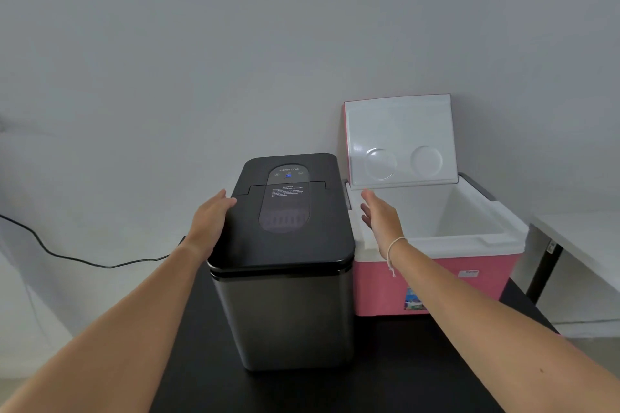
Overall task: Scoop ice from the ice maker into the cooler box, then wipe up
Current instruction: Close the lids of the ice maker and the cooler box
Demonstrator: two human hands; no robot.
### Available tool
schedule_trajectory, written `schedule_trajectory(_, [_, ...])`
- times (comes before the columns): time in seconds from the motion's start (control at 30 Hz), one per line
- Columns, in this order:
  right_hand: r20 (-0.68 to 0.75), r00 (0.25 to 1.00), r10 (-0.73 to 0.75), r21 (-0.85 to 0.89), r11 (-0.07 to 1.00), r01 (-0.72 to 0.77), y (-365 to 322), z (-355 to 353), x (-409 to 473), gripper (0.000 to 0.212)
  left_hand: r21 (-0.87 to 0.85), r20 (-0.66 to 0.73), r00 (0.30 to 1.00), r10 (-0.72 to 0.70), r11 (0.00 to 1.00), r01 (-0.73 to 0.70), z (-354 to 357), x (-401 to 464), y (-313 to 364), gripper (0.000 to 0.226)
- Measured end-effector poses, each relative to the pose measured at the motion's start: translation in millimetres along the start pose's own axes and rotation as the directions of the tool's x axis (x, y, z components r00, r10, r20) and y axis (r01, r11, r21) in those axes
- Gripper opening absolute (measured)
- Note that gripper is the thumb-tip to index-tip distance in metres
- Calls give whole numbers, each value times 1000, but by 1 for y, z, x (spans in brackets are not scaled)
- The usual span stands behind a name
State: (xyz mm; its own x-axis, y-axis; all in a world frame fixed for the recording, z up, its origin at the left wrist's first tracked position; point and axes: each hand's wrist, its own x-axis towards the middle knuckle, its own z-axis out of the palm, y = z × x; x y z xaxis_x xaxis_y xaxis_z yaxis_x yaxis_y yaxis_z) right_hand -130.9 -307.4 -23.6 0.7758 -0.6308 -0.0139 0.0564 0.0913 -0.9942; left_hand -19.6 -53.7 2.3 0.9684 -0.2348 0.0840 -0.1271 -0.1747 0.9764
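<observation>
Opening step: the left hand [214,221] lies flat, released, on the closed ice maker [285,255] at centre frame; the right hand [379,214] hovers released beside the open cooler box [436,265]. Next, the lid needs lifting.

Both forearms are bare, sleeveless in view, with a thin pale string bracelet [393,250] on the right wrist

Black table [385,375] is carrying the ice maker [285,305] and pink cooler box [436,282], sitting just beside each other, possibly touching; the gap is hidden.
</observation>
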Motion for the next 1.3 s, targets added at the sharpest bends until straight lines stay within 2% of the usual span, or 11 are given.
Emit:
schedule_trajectory(0.1, [-15,999,-28,-33,999,28,-11,-18,5,59,-28,19,998,60,998,-59,21,-2,16,39])
schedule_trajectory(0.2, [-17,999,-36,-43,998,35,-20,-37,8,60,-21,51,995,83,996,-82,45,-1,27,57])
schedule_trajectory(0.37, [-19,998,-65,-71,995,64,-29,-77,17,58,-15,113,987,116,993,-115,98,-3,39,54])
schedule_trajectory(0.5, [-35,997,-66,-76,995,63,-35,-110,29,57,-45,173,979,106,994,-100,134,0,42,58])
schedule_trajectory(0.63, [-71,996,-63,-79,995,57,-41,-141,48,50,-104,186,980,66,993,-47,170,0,55,77])
schedule_trajectory(0.77, [-95,994,-50,-94,995,41,-46,-161,66,43,-148,193,980,52,989,-24,200,12,65,60])
schedule_trajectory(0.9, [-109,992,-63,-90,994,53,-54,-175,92,54,-147,202,979,15,989,15,224,38,72,75])
schedule_trajectory(1.0, [-148,985,-84,-109,992,69,-57,-184,119,41,-165,194,981,15,986,17,239,59,76,77])
schedule_trajectory(1.07, [-134,986,-98,-147,986,78,-60,-187,137,30,-150,187,982,20,989,9,250,77,76,70])
schedule_trajectory(1.2, [-103,988,-111,-248,965,82,-62,-192,179,28,-160,142,990,-25,986,47,273,126,67,54])
schedule_trajectory(1.3, [-95,991,-92,-273,960,62,-61,-192,217,38,-147,131,990,-60,986,80,290,159,68,17])
